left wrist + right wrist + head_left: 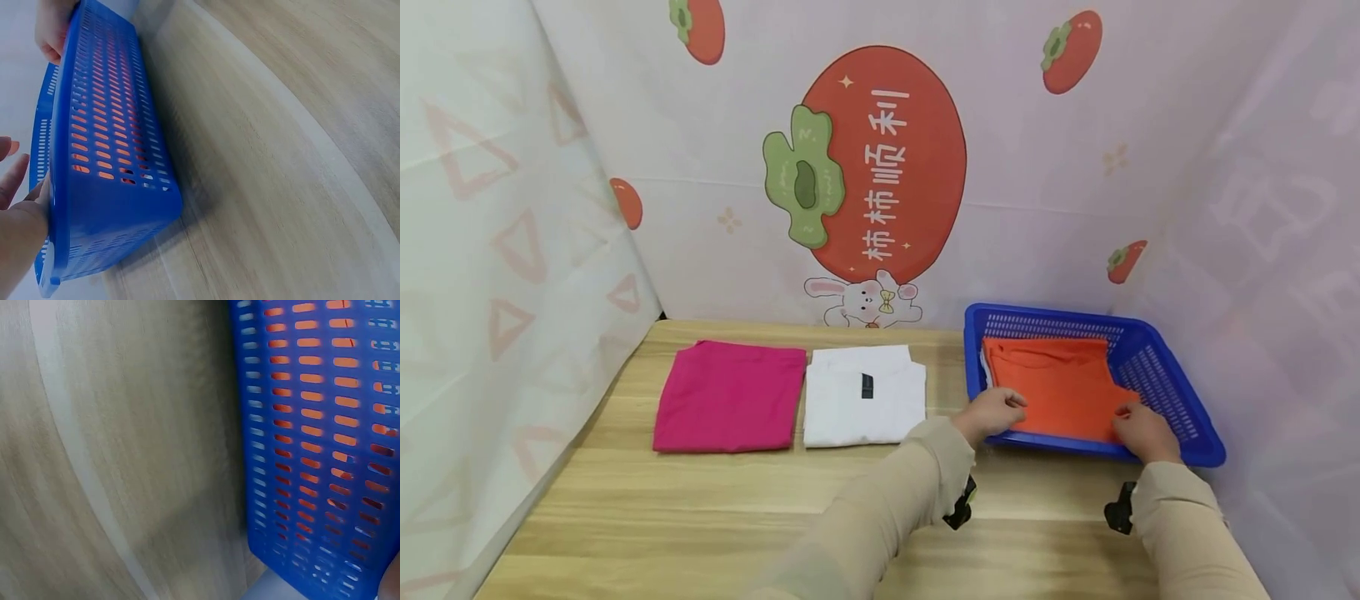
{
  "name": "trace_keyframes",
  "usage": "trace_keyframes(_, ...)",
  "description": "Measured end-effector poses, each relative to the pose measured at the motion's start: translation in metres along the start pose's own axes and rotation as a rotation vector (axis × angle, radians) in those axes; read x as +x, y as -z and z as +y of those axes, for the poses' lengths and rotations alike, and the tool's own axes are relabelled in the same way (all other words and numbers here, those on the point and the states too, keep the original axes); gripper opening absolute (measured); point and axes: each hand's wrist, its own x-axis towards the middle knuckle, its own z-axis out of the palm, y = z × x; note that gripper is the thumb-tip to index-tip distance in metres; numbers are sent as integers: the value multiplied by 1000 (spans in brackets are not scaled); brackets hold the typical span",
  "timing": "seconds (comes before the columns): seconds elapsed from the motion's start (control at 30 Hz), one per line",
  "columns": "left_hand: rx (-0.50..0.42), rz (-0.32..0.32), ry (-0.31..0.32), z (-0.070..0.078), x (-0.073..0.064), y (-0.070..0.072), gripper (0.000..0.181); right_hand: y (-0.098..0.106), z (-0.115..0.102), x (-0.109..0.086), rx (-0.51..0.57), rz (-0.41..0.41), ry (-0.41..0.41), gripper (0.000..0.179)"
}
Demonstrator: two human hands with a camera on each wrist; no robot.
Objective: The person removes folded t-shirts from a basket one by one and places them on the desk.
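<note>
An orange folded garment [1063, 387] lies in a blue perforated plastic basket [1206, 442], with a strip of pale cloth [985, 367] showing at its left edge. My left hand [992, 412] is over the basket's near left corner, its fingers loosely bent beside the garment. At the garment's near right corner is my right hand [1146, 429], fingertips right at the orange cloth. The left wrist view shows the thumb and fingers of my left hand [19, 200] apart just inside the rim. Only a sliver of my right hand [390, 581] appears in the right wrist view.
Left of the basket on the wooden table [700, 517] lie a white folded garment [865, 417] with a dark neck label and a magenta folded garment [730, 400]. Printed cloth walls [1037, 167] enclose the table at the back and both sides.
</note>
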Motion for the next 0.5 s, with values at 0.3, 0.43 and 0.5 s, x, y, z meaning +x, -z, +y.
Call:
trace_keyframes(0.3, 4, 73, 25, 4, 15, -11, 18, 4, -3, 3, -51, -66, -149, 32)
trace_keyframes(0.43, 15, 159, 35, -1, 24, -16, 17, 4, -7, 5, -53, -115, -223, 39)
trace_keyframes(0.5, -22, 205, 36, -4, 29, -18, 17, 3, -8, 5, -50, -128, -242, 40)
